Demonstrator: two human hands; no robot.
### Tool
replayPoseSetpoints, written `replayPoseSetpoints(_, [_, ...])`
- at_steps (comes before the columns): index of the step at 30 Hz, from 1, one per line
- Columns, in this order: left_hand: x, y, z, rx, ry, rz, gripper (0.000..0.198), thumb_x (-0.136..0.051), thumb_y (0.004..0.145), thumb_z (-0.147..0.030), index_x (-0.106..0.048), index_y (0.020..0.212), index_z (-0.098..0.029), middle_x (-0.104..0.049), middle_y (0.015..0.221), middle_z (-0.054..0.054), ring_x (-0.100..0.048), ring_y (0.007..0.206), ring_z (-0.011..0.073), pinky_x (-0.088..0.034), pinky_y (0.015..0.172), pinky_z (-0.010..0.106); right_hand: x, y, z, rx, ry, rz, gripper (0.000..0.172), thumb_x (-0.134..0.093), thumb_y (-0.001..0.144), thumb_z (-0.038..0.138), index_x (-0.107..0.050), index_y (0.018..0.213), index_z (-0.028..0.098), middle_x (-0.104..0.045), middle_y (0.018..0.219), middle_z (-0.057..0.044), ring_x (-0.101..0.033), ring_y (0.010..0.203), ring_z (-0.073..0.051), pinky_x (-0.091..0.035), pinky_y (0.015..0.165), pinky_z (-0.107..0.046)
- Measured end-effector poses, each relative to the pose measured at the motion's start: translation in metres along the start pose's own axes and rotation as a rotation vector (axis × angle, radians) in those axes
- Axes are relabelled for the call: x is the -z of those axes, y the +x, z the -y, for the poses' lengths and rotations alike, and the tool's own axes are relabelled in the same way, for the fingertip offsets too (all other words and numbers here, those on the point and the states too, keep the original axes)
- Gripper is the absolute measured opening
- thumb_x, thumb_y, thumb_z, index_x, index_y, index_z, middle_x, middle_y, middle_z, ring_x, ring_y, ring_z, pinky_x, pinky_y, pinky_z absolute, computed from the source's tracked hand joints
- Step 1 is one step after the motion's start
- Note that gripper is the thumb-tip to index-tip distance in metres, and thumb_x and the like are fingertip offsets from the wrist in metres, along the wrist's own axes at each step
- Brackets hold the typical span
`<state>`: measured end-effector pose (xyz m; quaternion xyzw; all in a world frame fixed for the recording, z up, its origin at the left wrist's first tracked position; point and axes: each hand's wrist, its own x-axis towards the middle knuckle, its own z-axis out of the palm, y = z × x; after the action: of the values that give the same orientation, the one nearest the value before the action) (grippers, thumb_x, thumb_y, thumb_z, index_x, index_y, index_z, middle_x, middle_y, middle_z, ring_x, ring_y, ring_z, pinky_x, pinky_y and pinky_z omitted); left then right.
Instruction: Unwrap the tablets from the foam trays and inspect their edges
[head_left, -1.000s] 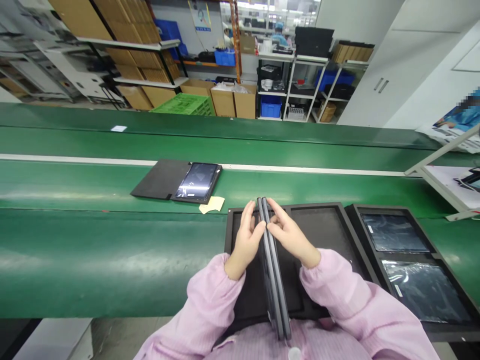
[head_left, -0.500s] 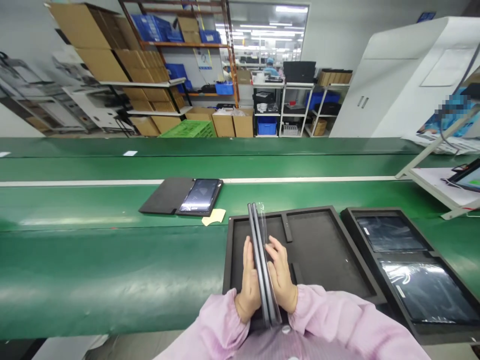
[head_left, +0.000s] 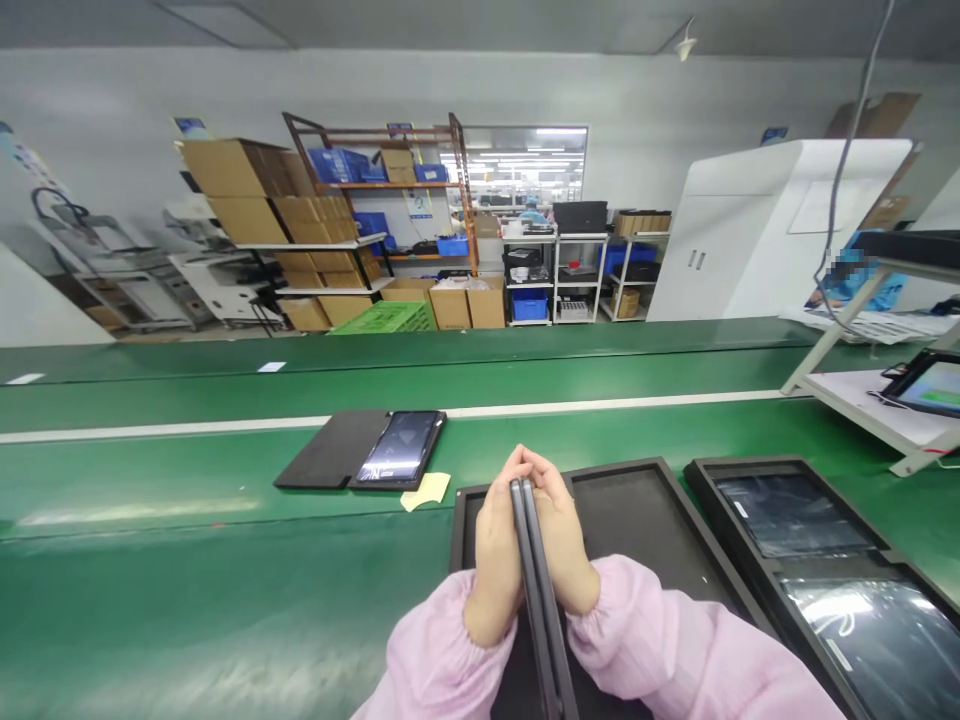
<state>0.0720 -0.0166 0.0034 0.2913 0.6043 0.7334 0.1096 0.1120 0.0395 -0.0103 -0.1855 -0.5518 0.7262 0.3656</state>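
Head view: a slim dark folded tablet case (head_left: 535,590) stands on edge, clamped between the palms of the left hand (head_left: 495,565) and right hand (head_left: 561,540), fingertips meeting above it, over a black foam tray (head_left: 619,470). Judged stiff, fairly light and smooth-faced; best held flat-sided, as here.

The person wears a pale pink smock, its loose long sleeves soft and creased along the forearms. The left sleeve (head_left: 435,650) and right sleeve (head_left: 660,640) each gather into a puffed elastic cuff at the wrist. Beyond the cuffs, the left hand (head_left: 495,560) and right hand (head_left: 562,530) are bare.
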Motion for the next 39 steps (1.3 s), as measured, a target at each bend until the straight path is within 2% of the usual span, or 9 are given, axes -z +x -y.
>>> replayPoseSetpoints(4, [-0.004, 0.005, 0.010, 0.067, 0.018, -0.019, 0.034, -0.039, 0.091, -0.037, -0.067, 0.092, -0.019, -0.058, 0.128, 0.008, -0.056, 0.114, 0.0229, -0.045, 0.097, 0.035, 0.000, 0.007, -0.002, -0.093, 0.093, -0.012, 0.040, -0.050, 0.078, 0.026, -0.052, 0.117, 0.022, -0.060, 0.112, -0.007, -0.059, 0.102, -0.020, -0.053, 0.084, -0.035])
replayPoseSetpoints(10, [-0.009, 0.013, 0.012, 0.177, -0.024, -0.040, 0.045, -0.035, 0.092, -0.041, -0.059, 0.117, -0.013, -0.059, 0.125, 0.012, -0.056, 0.112, 0.0219, -0.042, 0.100, 0.035, 0.000, 0.015, 0.001, -0.155, 0.179, -0.054, 0.038, -0.059, 0.076, 0.029, -0.054, 0.112, 0.020, -0.062, 0.111, -0.006, -0.059, 0.102, -0.019, -0.048, 0.091, -0.034])
replayPoseSetpoints(19, [-0.016, 0.031, 0.018, 0.278, -0.182, -0.059, 0.042, -0.039, 0.092, -0.041, -0.059, 0.116, -0.013, -0.062, 0.120, 0.011, -0.058, 0.110, 0.0213, -0.041, 0.101, 0.036, -0.004, 0.033, 0.000, -0.136, 0.181, -0.055, 0.027, -0.052, 0.079, 0.021, -0.058, 0.104, 0.020, -0.063, 0.113, -0.004, -0.060, 0.102, -0.018, -0.047, 0.097, -0.035])
replayPoseSetpoints(21, [-0.012, 0.024, 0.031, 0.196, -0.139, -0.072, 0.043, -0.041, 0.092, -0.044, -0.058, 0.118, -0.016, -0.057, 0.128, 0.012, -0.054, 0.117, 0.0229, -0.038, 0.104, 0.038, 0.002, 0.030, -0.012, -0.054, 0.114, -0.093, 0.028, -0.050, 0.081, 0.022, -0.057, 0.108, 0.020, -0.060, 0.119, -0.006, -0.057, 0.109, -0.019, -0.043, 0.102, -0.039])
replayPoseSetpoints(24, [-0.001, 0.000, 0.068, -0.085, 0.017, -0.085, 0.045, -0.041, 0.092, -0.041, -0.048, 0.132, -0.020, -0.033, 0.148, 0.009, -0.031, 0.135, 0.0222, -0.024, 0.113, 0.037, 0.023, 0.012, -0.041, 0.294, -0.120, -0.189, 0.035, -0.043, 0.088, 0.020, -0.049, 0.123, 0.023, -0.049, 0.134, -0.007, -0.044, 0.125, -0.018, -0.033, 0.110, -0.043])
replayPoseSetpoints(28, [0.011, -0.027, 0.103, -0.435, 0.067, 0.034, 0.046, -0.038, 0.095, -0.028, -0.036, 0.141, -0.026, -0.016, 0.154, 0.003, -0.017, 0.139, 0.0202, -0.019, 0.115, 0.037, 0.048, -0.009, -0.065, 0.723, -0.382, 0.013, 0.044, -0.030, 0.095, 0.018, -0.037, 0.136, 0.032, -0.035, 0.146, -0.003, -0.030, 0.135, -0.020, -0.030, 0.111, -0.048])
replayPoseSetpoints(31, [0.006, -0.023, 0.076, -0.511, 0.007, 0.049, 0.045, -0.037, 0.096, -0.025, -0.037, 0.140, -0.030, -0.020, 0.153, 0.000, -0.018, 0.139, 0.0189, -0.021, 0.114, 0.034, 0.043, -0.008, -0.040, 0.798, -0.360, 0.058, 0.047, -0.030, 0.096, 0.018, -0.034, 0.139, 0.037, -0.028, 0.150, 0.002, -0.023, 0.138, -0.020, -0.025, 0.113, -0.049])
replayPoseSetpoints(36, [-0.015, -0.009, -0.009, -0.017, -0.007, 0.025, 0.052, -0.032, 0.095, -0.046, -0.041, 0.139, -0.020, -0.040, 0.144, 0.005, -0.037, 0.132, 0.0160, -0.035, 0.106, 0.021, 0.017, -0.006, 0.027, 0.378, -0.170, 0.064, 0.036, -0.037, 0.097, 0.031, -0.049, 0.131, 0.032, -0.046, 0.139, 0.000, -0.041, 0.129, -0.016, -0.034, 0.111, -0.036])
replayPoseSetpoints(39, [-0.020, -0.014, -0.024, 0.074, -0.061, 0.022, 0.056, -0.035, 0.092, -0.054, -0.043, 0.137, -0.022, -0.042, 0.142, 0.001, -0.038, 0.131, 0.0142, -0.034, 0.106, 0.018, 0.014, -0.015, 0.040, 0.314, -0.130, 0.012, 0.037, -0.041, 0.095, 0.040, -0.053, 0.129, 0.029, -0.047, 0.137, -0.001, -0.042, 0.128, -0.017, -0.035, 0.110, -0.033])
